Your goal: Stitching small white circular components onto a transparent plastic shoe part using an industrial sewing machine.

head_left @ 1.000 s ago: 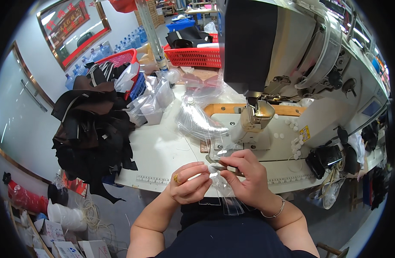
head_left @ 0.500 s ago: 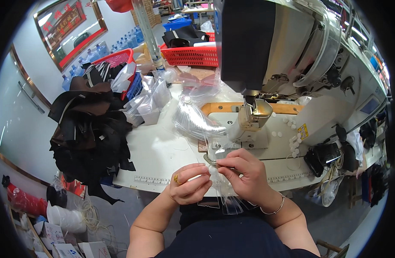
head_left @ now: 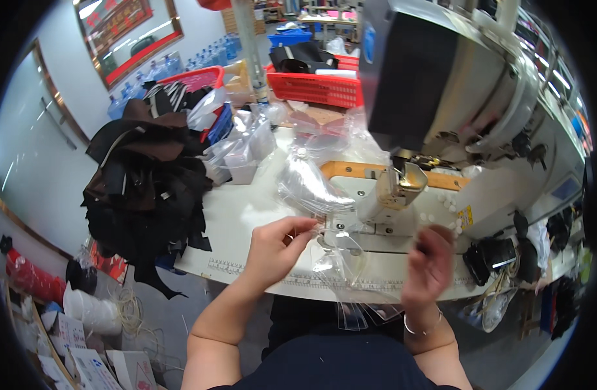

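Note:
My left hand [head_left: 276,250] pinches the end of some clear plastic strips [head_left: 341,263] between thumb and fingers. The strips fan down over the front edge of the white table [head_left: 230,224]. My right hand [head_left: 431,263] is raised off to the right, smeared by motion, so its fingers do not read clearly. Close behind it lie several small white round discs [head_left: 448,204] on the machine bed. Beyond my left hand rests a curved stack of clear plastic pieces [head_left: 308,182]. The sewing machine's head [head_left: 399,185] stands just behind, between my hands.
A heap of black and brown cut material [head_left: 146,188] hangs over the table's left end. Clear plastic bags [head_left: 246,153] and a red basket [head_left: 311,88] stand at the back. The machine's dark housing [head_left: 412,78] overhangs the right side. A black box-like object [head_left: 490,260] sits at right.
My right hand has let go of the plastic and moved right, toward the white discs. My left hand has shifted slightly up and forward, still pinching the strips. The view has shifted a little.

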The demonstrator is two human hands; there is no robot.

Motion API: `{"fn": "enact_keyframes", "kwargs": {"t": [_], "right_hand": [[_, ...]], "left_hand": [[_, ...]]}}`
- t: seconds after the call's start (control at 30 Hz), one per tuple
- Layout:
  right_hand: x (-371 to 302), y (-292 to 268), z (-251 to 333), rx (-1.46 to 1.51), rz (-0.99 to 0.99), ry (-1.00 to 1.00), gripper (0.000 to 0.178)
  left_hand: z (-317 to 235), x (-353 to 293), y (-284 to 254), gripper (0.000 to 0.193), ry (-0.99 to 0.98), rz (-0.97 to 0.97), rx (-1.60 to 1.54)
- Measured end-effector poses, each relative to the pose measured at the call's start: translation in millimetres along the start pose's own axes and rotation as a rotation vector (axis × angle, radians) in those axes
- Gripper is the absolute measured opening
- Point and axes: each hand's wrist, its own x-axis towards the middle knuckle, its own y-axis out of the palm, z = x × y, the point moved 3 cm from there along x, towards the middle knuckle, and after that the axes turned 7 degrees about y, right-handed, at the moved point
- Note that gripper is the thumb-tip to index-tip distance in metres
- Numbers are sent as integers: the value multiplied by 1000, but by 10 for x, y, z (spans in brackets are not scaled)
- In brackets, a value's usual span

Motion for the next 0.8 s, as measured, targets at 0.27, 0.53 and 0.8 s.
{"fn": "enact_keyframes", "kwargs": {"t": [0.27,0.53,0.8], "right_hand": [[-182,160,350,9,308,-424,30],[-144,585,-25,-156,356,-116,26],[-99,552,-109,-170,267,-65,22]], "left_hand": [[44,-49,-21,27,-386,209,-566],[-16,-129,24,29,-365,201,-579],[13,-117,38,27,-338,177,-574]]}}
